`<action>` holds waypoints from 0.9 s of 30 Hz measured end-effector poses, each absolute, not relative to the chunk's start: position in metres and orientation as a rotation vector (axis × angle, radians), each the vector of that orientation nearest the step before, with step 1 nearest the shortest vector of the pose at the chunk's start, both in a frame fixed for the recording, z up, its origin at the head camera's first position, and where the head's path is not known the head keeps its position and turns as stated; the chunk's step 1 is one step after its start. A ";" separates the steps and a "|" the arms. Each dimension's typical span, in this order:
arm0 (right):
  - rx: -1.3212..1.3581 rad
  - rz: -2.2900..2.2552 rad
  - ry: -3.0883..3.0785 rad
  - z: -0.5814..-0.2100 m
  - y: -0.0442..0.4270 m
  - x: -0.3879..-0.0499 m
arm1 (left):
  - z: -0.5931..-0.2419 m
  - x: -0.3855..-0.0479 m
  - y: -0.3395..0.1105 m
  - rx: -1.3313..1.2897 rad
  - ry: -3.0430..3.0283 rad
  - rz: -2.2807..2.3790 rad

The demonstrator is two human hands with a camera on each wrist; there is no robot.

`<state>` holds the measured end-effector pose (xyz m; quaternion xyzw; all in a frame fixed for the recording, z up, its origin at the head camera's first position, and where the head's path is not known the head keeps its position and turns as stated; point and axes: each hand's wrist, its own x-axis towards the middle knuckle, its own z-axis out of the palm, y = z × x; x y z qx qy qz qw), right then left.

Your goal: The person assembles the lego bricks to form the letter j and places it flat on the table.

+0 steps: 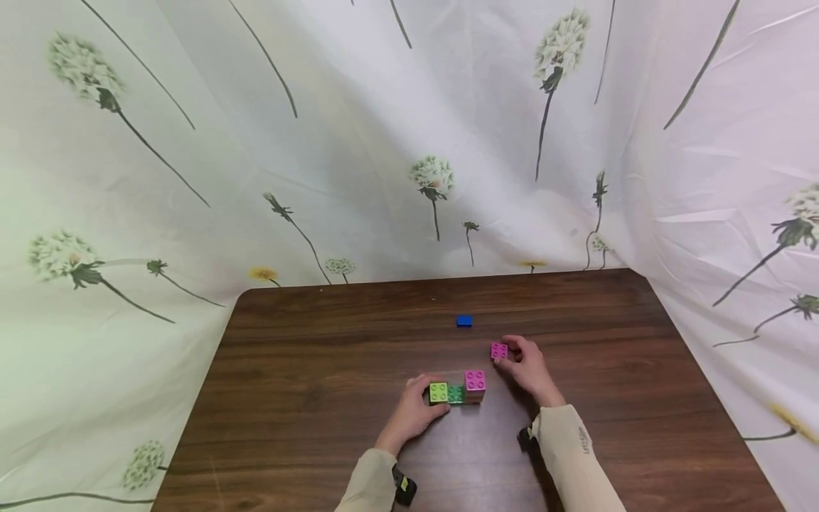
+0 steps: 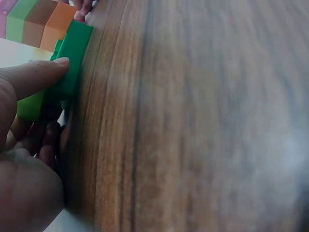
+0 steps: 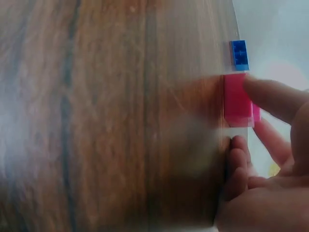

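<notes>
My left hand (image 1: 412,412) holds a small block build at its left end, thumb on the near side. The build has a dark green brick (image 2: 73,60) at the bottom and a lime green brick (image 1: 438,392) on its left. At its right end rises a stack with an orange brick (image 2: 57,26), a brown one, a light green one and a pink brick (image 1: 475,381) on top. To the right and farther back, my right hand (image 1: 530,368) pinches a separate pink brick (image 3: 236,101) between thumb and fingers, low at the tabletop.
Beyond the pink brick lies a blue brick (image 1: 464,321) on the brown wooden table (image 1: 307,398). A white cloth printed with dandelions (image 1: 358,178) hangs behind the table's back edge and along both sides.
</notes>
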<state>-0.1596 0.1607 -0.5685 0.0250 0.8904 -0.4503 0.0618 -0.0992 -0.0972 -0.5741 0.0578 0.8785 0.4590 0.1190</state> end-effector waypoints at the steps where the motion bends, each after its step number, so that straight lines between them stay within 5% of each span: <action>1: 0.072 -1.348 2.708 -0.568 0.160 -0.159 | -0.574 -0.099 -0.097 0.168 2.567 1.342; 27: 0.106 -1.251 2.727 -0.571 0.156 -0.154 | -0.572 -0.097 -0.097 0.156 2.581 1.333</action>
